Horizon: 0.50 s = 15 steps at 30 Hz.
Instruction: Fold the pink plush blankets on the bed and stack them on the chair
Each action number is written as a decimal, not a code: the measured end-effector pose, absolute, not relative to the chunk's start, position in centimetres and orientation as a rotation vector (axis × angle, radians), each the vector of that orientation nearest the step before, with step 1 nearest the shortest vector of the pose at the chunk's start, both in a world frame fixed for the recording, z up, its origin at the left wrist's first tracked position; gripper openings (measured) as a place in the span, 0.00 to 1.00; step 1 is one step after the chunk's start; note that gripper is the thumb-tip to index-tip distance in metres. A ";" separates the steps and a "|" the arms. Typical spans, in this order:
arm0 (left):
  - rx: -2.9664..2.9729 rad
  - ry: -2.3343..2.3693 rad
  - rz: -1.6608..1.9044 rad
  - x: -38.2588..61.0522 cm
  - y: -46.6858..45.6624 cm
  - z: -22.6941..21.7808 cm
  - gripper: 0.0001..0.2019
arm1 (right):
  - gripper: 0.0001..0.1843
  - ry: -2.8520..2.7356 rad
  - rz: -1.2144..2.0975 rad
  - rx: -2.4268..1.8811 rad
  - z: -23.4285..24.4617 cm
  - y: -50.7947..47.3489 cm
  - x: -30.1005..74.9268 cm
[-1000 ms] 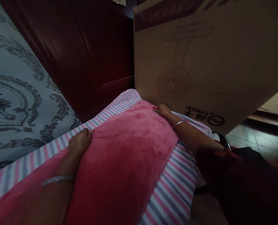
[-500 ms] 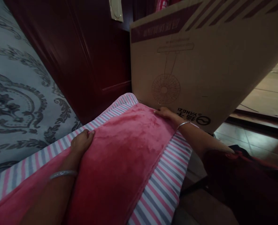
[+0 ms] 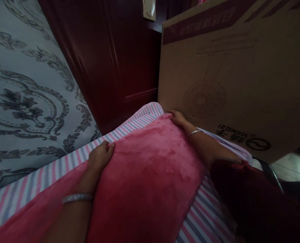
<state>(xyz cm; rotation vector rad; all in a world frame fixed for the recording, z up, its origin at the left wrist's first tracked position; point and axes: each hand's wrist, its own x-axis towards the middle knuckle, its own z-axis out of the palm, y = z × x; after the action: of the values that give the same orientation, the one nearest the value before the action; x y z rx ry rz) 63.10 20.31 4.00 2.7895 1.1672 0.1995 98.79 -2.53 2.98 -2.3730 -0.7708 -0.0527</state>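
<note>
"What's nearest?"

"A pink plush blanket (image 3: 147, 182), lying across a striped pink-and-grey quilt (image 3: 35, 192). The left hand (image 3: 101, 156) sits on it at eight o'clock and the right hand (image 3: 178, 118) at three. Both are open and palm-down, with the fingers curved over the blanket's edges."

"Gripping it?"

"Neither makes a fist. Set that far apart, they seem placed to keep the blanket flat and squared, but I can't tell whether the fingertips pinch any cloth."

"Any room around them?"

"Not much on the far side. The quilt's corner meets a cardboard fan box (image 3: 231, 84) at two o'clock, and the box's lower edge juts out over the right forearm. A dark red wooden wardrobe door (image 3: 109, 67) stands at eleven."

"And beyond?"

"A dark red cloth (image 3: 243, 195) bulks at four o'clock, with floor tiles (image 3: 290, 167) past it. A grey scroll-patterned surface (image 3: 25, 108) spreads at nine."
</note>
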 end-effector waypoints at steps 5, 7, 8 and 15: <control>2.763 1.189 0.235 63.1 20.6 3.5 0.23 | 0.30 -0.782 -0.191 -2.428 1.0 -1.8 99.1; 2.771 1.194 0.224 63.1 20.5 3.6 0.23 | 0.31 -0.770 -0.160 -2.465 0.6 -1.7 99.1; 2.772 1.198 0.216 63.2 20.4 3.7 0.24 | 0.31 -0.763 -0.146 -2.478 0.5 -1.7 99.1; 2.765 1.204 0.221 63.5 20.3 4.1 0.25 | 0.29 -0.673 0.013 -2.640 2.2 -6.8 99.0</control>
<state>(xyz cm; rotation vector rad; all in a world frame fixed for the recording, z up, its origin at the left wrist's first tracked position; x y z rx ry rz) 63.49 20.31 4.10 2.7649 1.2043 0.2210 99.02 -6.76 2.22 -2.6400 -0.6735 0.0128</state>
